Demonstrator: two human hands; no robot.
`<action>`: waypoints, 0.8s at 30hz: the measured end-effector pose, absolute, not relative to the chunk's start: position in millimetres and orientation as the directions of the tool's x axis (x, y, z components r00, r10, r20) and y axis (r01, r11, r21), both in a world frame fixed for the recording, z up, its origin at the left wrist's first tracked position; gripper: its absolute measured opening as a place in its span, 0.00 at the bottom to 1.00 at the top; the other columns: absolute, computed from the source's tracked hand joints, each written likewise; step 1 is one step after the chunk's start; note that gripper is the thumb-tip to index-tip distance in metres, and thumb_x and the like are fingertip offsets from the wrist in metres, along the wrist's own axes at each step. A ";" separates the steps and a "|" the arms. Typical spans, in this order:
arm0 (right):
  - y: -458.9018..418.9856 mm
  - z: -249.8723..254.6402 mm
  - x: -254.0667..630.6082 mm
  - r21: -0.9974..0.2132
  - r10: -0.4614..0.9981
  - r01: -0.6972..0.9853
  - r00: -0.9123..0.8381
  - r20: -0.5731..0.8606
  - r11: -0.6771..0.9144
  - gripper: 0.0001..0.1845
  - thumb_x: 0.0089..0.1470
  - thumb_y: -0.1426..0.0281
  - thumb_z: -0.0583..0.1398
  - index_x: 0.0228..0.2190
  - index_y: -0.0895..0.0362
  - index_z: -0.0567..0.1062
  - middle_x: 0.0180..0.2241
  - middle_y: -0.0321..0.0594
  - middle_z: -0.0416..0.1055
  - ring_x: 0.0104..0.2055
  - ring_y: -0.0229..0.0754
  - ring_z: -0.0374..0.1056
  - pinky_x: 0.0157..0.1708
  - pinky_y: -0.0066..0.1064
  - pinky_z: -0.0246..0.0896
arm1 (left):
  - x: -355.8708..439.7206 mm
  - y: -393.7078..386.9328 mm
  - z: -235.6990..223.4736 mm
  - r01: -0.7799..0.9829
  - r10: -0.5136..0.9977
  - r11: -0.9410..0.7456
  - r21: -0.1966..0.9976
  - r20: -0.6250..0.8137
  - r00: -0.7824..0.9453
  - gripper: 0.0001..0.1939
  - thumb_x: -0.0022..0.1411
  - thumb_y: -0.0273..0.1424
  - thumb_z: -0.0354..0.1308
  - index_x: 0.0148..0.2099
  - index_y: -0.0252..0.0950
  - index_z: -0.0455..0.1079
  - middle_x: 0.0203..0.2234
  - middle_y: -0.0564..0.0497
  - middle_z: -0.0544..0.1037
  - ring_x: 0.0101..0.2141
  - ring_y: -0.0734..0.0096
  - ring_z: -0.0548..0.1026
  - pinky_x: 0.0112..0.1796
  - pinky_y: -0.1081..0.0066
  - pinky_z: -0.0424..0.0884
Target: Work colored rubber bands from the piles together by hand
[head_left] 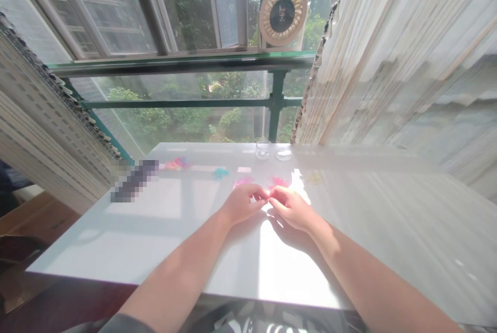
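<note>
Over the middle of the white table, my left hand and my right hand meet fingertip to fingertip. Thumb and forefinger are pinched together on both. Whatever lies between them is too small and washed out by glare to name. Just beyond the left fingers lies a small pink pile of thin bits. A redder pink pile sits behind the right fingers. Farther left are a teal pile and a mixed red, pink and purple pile. A faint yellow pile lies to the right.
A small clear glass jar and a shallow clear dish stand near the table's far edge. At the left edge lies a dark, blurred-out object. Beyond are a green railing, a round white fan and a curtain.
</note>
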State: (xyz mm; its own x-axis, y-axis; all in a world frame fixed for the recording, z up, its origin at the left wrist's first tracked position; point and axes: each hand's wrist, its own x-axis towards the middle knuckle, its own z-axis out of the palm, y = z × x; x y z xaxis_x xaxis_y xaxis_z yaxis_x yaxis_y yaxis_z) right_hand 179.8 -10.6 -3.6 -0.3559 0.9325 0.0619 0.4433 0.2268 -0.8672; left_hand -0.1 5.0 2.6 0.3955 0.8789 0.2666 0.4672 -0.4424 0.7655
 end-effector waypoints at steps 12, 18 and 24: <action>-9.2 -3.1 180.7 -0.805 0.926 0.499 -0.344 0.156 0.321 0.10 0.55 0.67 0.50 0.28 0.55 0.70 0.26 0.34 0.69 0.26 0.36 0.61 0.28 0.29 0.55 | -1.7 6.3 3.1 0.474 0.875 -0.453 0.755 0.274 0.399 0.06 0.55 0.31 0.55 0.34 0.38 0.73 0.30 0.53 0.78 0.30 0.74 0.72 0.33 0.73 0.66; -8.7 -3.2 181.0 -0.814 0.925 0.486 -0.347 0.156 0.319 0.11 0.56 0.66 0.50 0.28 0.55 0.70 0.25 0.34 0.68 0.26 0.36 0.60 0.28 0.29 0.54 | -2.0 6.4 4.1 0.467 0.877 -0.449 0.762 0.274 0.396 0.06 0.55 0.31 0.54 0.34 0.38 0.72 0.30 0.53 0.78 0.30 0.74 0.73 0.34 0.72 0.66; -7.2 -6.7 181.1 -0.813 0.927 0.487 -0.339 0.160 0.318 0.11 0.56 0.65 0.50 0.27 0.55 0.68 0.23 0.33 0.64 0.24 0.35 0.56 0.26 0.29 0.53 | -1.8 5.5 4.7 0.475 0.878 -0.429 0.768 0.232 0.418 0.07 0.54 0.31 0.54 0.35 0.39 0.72 0.32 0.53 0.78 0.30 0.73 0.73 0.34 0.73 0.66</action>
